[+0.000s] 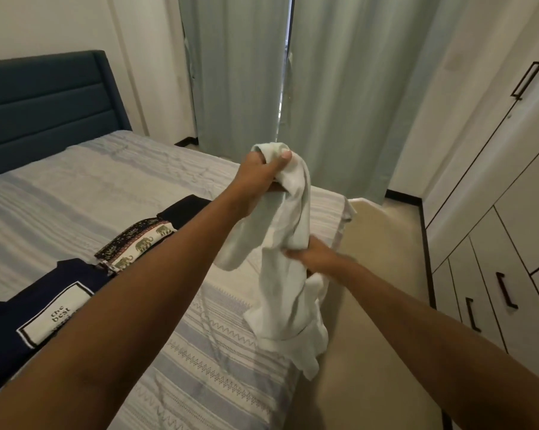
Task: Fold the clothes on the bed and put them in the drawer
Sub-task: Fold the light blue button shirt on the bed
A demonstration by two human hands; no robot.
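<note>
Left hand (262, 173) raised over bed (76, 187), fingers (285, 156) bunched tight on top of white garment (288, 305). Right hand (313, 254) lower, fingers gripping mid-cloth; rest hangs below them at bed edge. Folded navy shirt (73, 270) lies left of fingers. Risk: crumpled grip hides seams, fold goes crooked; loose hem may drag on floor (370, 274); swing could disturb navy shirt.

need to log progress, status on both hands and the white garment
Left grip holds white garment high, right grip pinches it lower. Garment hangs unfolded above bed edge. Wardrobe fronts all closed.
</note>
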